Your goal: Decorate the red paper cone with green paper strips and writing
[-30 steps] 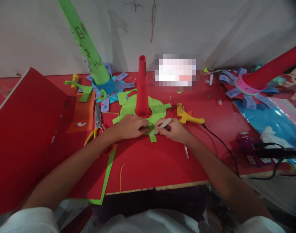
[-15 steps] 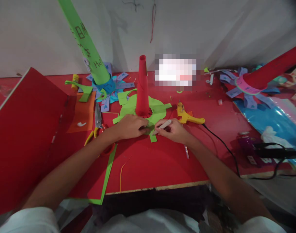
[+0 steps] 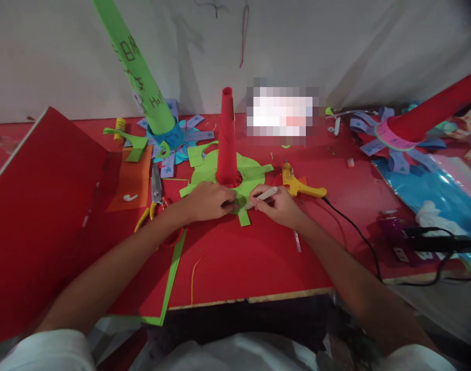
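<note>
A green paper cutout point(image 3: 254, 170) with several strips sticking out lies on the red table, and a red paper tube point(image 3: 227, 136) stands upright at its centre. My left hand point(image 3: 212, 201) presses on the near left part of the cutout, its fingers curled at the edge and partly hidden. In my right hand point(image 3: 277, 206) is a whitish marker point(image 3: 267, 194), gripped like a pen. Its tip points down-left to the green paper, close to the strip point(image 3: 244, 218) at the front; whether it touches cannot be made out.
Right of my hands lies a yellow glue gun point(image 3: 301, 186) with a black cord. Scissors point(image 3: 156, 185) rest by my left forearm. A green paper tube point(image 3: 146, 87) leans at the back left, a red tube point(image 3: 432, 116) at the right. A red board point(image 3: 42, 206) rises on the left.
My right hand and the marker have shifted slightly to the right over the green paper. My left hand has stayed in place.
</note>
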A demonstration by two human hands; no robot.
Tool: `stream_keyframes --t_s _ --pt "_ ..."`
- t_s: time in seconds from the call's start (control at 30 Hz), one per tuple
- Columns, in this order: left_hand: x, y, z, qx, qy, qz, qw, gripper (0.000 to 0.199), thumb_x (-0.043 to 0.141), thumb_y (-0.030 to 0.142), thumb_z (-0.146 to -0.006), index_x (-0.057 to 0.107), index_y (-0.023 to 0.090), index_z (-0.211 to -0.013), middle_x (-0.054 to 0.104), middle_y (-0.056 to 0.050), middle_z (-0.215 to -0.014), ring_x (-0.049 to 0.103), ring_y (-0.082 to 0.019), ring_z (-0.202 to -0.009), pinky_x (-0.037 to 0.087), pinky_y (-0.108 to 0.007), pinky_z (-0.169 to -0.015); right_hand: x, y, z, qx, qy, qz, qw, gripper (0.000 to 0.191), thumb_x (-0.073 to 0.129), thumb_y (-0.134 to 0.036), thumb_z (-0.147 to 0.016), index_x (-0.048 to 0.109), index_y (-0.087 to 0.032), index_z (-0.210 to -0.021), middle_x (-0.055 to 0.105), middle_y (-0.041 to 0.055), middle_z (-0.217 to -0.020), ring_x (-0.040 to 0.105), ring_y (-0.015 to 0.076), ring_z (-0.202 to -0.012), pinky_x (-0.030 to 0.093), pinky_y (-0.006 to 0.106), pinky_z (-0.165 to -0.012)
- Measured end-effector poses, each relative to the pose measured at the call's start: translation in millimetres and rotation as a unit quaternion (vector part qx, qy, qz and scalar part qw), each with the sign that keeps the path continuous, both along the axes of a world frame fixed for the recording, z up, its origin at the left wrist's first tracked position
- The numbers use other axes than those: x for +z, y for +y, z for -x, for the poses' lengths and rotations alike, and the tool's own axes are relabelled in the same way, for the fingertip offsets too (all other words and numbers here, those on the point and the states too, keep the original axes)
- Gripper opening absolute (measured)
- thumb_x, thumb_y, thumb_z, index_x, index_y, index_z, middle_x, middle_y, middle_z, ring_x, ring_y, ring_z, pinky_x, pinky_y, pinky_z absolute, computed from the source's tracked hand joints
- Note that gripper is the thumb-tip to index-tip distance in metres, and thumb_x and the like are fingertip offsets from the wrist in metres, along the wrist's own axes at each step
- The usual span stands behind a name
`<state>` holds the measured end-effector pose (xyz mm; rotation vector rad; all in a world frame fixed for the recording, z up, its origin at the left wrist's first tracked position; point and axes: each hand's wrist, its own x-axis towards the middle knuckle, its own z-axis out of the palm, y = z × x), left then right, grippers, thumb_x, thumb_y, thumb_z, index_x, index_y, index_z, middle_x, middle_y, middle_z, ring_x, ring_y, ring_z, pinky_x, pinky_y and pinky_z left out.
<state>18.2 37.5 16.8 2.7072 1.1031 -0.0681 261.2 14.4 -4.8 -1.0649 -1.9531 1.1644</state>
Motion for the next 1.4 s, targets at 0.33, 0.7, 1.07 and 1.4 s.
stream_keyframes --t_s 0.33,0.7,1.07,1.4 --pt "-3.0 0.7 3.0 0.002 -0.010 0.000 1.000 0.031 0.054 0.047 -0.098 0.064 0.021 -0.083 0.073 -0.004 -0.083 0.064 -0.020 -0.070 0.021 -0.032 -0.059 4.2 -0.1 2.6 0.007 -0.018 -0.029 0.999 0.018 0.059 -0.032 -0.091 0.065 -0.019 -0.081 0.060 -0.0006 -0.069 0.046 0.0110 -0.059 0.034 0.025 -0.054" --pt "1.2 -0.3 0.9 0.001 -0.002 0.002 1.000 0.030 0.053 0.043 -0.099 0.064 0.021 -0.082 0.074 -0.005 -0.084 0.062 -0.019 -0.069 0.019 -0.032 -0.059 2.6 0.1 1.9 -0.002 -0.021 -0.025 0.999 0.017 0.059 -0.032 -0.092 0.065 -0.018 -0.084 0.060 -0.0010 -0.068 0.044 0.0103 -0.057 0.033 0.024 -0.053" --pt "0.3 -0.2 1.2 -0.001 0.004 -0.004 1.000 0.030 0.054 0.043 -0.098 0.066 0.021 -0.084 0.075 -0.005 -0.086 0.064 -0.019 -0.070 0.023 -0.030 -0.059 -0.4 1.3 1.9 0.003 -0.020 -0.032 0.999 0.015 0.059 -0.030 -0.091 0.066 -0.018 -0.084 0.061 -0.0011 -0.070 0.045 0.0096 -0.057 0.035 0.023 -0.054" --pt "1.3 -0.4 0.7 -0.001 -0.007 -0.004 1.000 0.031 0.054 0.044 -0.098 0.065 0.020 -0.082 0.074 -0.004 -0.083 0.062 -0.018 -0.067 0.019 -0.031 -0.058 -1.4 1.3 1.0 -0.001 -0.026 -0.042 0.999 0.014 0.059 -0.028 -0.092 0.066 -0.018 -0.084 0.061 -0.0019 -0.067 0.046 0.0096 -0.055 0.035 0.024 -0.053"
